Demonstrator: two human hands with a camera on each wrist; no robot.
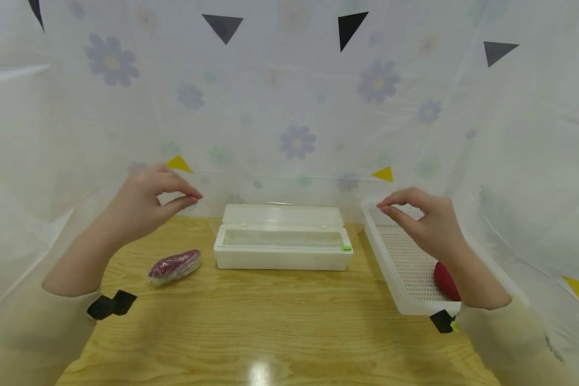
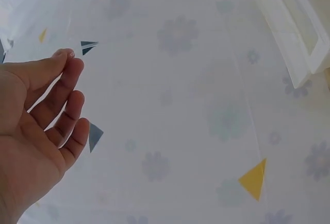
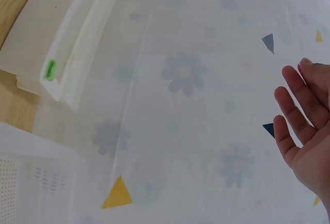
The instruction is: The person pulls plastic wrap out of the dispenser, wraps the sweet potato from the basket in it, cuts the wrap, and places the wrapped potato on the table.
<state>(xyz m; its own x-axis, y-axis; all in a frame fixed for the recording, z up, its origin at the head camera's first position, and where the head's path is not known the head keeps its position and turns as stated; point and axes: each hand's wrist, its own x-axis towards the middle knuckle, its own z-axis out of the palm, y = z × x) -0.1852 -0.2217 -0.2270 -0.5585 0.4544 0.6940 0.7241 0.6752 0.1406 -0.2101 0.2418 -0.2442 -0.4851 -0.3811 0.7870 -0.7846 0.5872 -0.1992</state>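
My left hand [image 1: 147, 201] is raised left of a white cling film dispenser [image 1: 283, 258], thumb and index fingertips pinched together. A small shiny bit shows at those fingertips in the left wrist view. My right hand [image 1: 422, 217] pinches the same way on the other side, above a white basket. Clear cling film [image 1: 280, 217] seems to hang between the hands over the dispenser; it is so transparent that its edges hardly show. The dispenser's lid [image 1: 282, 214] stands up at the back, and a green slider [image 1: 347, 247] sits at its right end.
On the wooden table [image 1: 270, 316] at left lies a purplish oblong item [image 1: 175, 266] wrapped in clear film. The white perforated basket [image 1: 391, 279] at right holds a red rounded item [image 1: 445, 281], partly behind my right forearm. A flowered curtain [image 1: 289, 107] stands behind.
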